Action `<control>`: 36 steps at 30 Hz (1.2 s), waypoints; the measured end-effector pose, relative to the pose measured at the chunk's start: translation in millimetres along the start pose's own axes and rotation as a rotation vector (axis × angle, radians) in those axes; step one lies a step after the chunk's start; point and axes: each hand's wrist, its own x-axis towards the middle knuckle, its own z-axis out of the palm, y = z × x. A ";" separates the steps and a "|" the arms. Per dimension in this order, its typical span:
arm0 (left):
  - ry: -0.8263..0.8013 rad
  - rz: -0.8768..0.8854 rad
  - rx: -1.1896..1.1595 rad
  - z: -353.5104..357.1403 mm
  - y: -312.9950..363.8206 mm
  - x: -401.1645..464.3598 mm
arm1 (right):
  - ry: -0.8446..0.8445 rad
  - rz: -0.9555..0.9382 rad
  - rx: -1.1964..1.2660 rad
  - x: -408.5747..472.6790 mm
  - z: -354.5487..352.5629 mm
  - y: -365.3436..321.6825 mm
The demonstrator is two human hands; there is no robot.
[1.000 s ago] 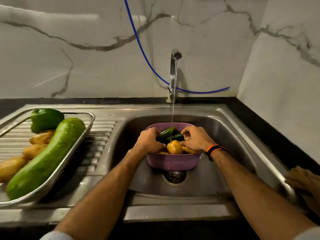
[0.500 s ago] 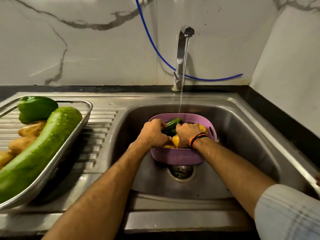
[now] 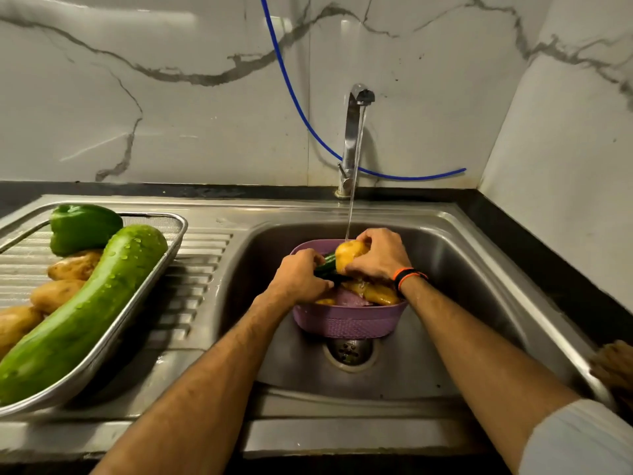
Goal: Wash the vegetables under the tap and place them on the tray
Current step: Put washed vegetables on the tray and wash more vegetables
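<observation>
rinsing step: right hand [image 3: 378, 257] grips a yellow pepper [image 3: 349, 256] under the tap [image 3: 356, 132], above the basket [image 3: 346, 320]; left hand [image 3: 301, 277] holds a cucumber [image 3: 327, 264]. next, probably carry the pepper to the tray [image 3: 137, 293].

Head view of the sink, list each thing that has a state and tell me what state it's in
tap: running.
right hand: grips the yellow pepper under the stream.
left hand: grips a cucumber over the purple basket.
purple basket: upright in the sink, some vegetables inside.
tray: holds the gourd, wet with droplets, green pepper, potatoes.
</observation>
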 end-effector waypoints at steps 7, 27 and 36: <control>-0.001 -0.196 -0.668 -4.1 31.1 7.8 | 0.042 0.188 0.660 -6.3 -13.1 2.2; -0.048 -0.237 -1.409 30.6 51.3 33.8 | 0.038 0.152 0.850 14.7 11.1 -22.1; 0.015 -0.180 -1.421 24.2 55.8 23.4 | 0.095 0.259 0.763 16.4 14.9 -33.6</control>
